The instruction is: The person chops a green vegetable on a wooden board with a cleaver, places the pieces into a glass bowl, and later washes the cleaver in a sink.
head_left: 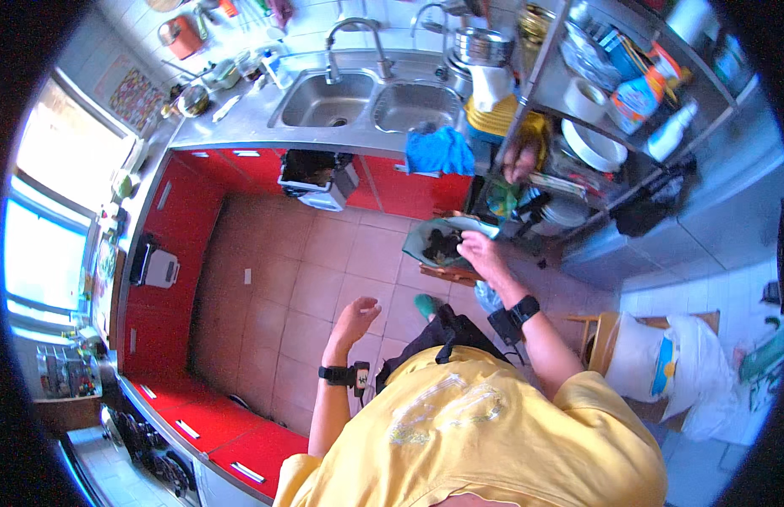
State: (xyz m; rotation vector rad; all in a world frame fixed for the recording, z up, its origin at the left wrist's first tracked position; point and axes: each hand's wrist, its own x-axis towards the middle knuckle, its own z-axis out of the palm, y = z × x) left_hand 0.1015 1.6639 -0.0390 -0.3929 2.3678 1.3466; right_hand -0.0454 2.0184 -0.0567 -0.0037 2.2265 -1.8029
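My right hand (484, 253) is over the near right side of a pale green, translucent-rimmed basin (416, 239). Dark clumped pieces (442, 244) lie inside it, close to my fingertips. Those fingertips are drawn together, and I cannot tell whether anything is between them. Reddish-brown wood (452, 274) shows beneath the basin. To the left, my left hand (357, 320) hangs above the tiled floor with fingers loosely bent, holding nothing visible. Both wrists wear black straps with small boxes.
A black-lined bin (322, 184) hangs on the red cabinets below a double sink (331, 98). A blue cloth (439, 152) drapes over the counter edge. Right of the basin rises a loaded metal shelf (620, 136). A wooden chair (607, 348) holding white bags stands at right.
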